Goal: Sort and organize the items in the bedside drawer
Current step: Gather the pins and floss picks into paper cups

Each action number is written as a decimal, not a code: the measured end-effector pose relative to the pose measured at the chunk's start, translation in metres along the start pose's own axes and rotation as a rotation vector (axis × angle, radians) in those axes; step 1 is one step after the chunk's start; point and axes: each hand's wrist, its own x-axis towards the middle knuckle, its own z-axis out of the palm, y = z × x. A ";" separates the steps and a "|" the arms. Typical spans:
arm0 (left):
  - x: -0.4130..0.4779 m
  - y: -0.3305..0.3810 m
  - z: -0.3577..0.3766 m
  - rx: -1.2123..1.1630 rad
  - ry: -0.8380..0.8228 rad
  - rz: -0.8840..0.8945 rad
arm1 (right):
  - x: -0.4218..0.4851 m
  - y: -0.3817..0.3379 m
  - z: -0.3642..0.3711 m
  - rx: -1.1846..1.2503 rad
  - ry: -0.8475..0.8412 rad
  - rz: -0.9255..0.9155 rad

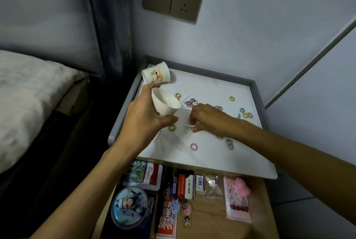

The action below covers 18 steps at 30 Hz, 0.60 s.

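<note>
White thin pieces (188, 128) are pinched between the curled fingertips (193, 121) of the right hand (210, 116), low over the middle of the nightstand top (212, 159). At 9 o'clock of it, the left hand (144, 118) grips a paper cup (166, 101) with thumb and fingers wrapped round its wall. The cup is tilted, its mouth toward 1 o'clock, with more white pieces inside. Coloured hair rings (193, 146) lie scattered from 12 to 5 o'clock. A printed cup (156, 74) lies on its side at 11 o'clock. At 6 o'clock, the open drawer (212, 219) holds a round badge (129, 207) and packets.
</note>
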 end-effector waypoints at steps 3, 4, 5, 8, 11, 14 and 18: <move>0.000 0.000 0.000 0.000 0.003 0.001 | -0.005 -0.009 0.001 -0.044 0.033 -0.059; -0.001 0.001 0.000 0.004 0.003 0.005 | -0.007 -0.012 0.002 -0.039 0.044 -0.065; -0.001 0.001 0.000 0.005 0.003 0.008 | -0.007 -0.014 0.002 -0.033 0.052 -0.057; -0.001 0.001 -0.001 -0.004 0.003 0.005 | -0.008 -0.014 0.003 0.007 0.058 0.017; -0.001 0.002 -0.001 -0.009 0.006 -0.004 | -0.008 -0.014 0.006 0.038 0.034 0.081; -0.002 0.002 -0.002 -0.010 0.007 -0.005 | -0.008 -0.013 0.008 0.093 0.011 0.136; -0.003 0.002 -0.005 -0.001 0.008 -0.002 | -0.010 -0.011 -0.013 0.481 0.203 0.321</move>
